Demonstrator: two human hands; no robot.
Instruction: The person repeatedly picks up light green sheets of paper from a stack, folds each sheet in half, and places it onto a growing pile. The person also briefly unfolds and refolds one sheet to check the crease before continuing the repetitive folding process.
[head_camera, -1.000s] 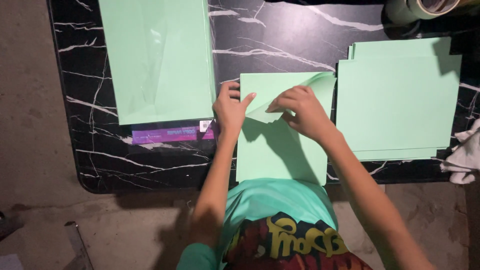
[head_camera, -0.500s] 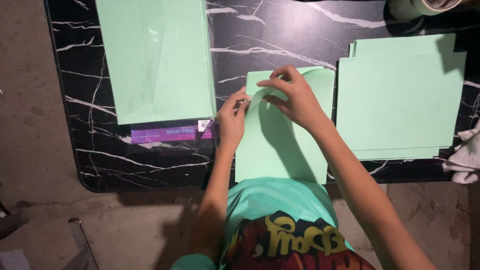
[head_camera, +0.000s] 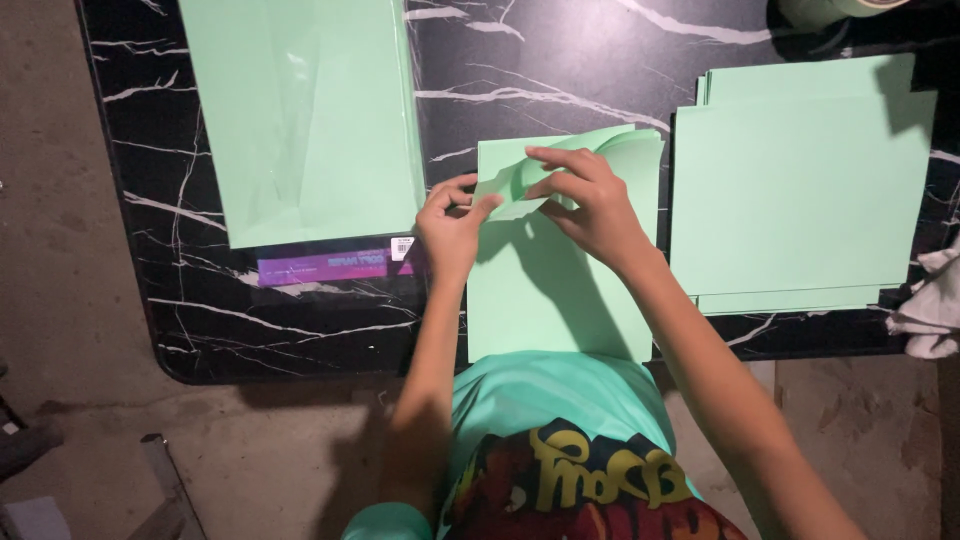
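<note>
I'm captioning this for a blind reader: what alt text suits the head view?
Two hands, left hand and right hand, fold over a green paper sheet on a black marbled table, between a wrapped green paper pack and a green stack.

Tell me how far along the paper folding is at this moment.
Looks done: a stack of green sheets lies squared up on the right of the black marble table. In hand: the left hand and right hand bend the top edge of the middle green sheet over; no flat crease shows. Left: the wrapped pack of green paper sits untouched at left.
</note>
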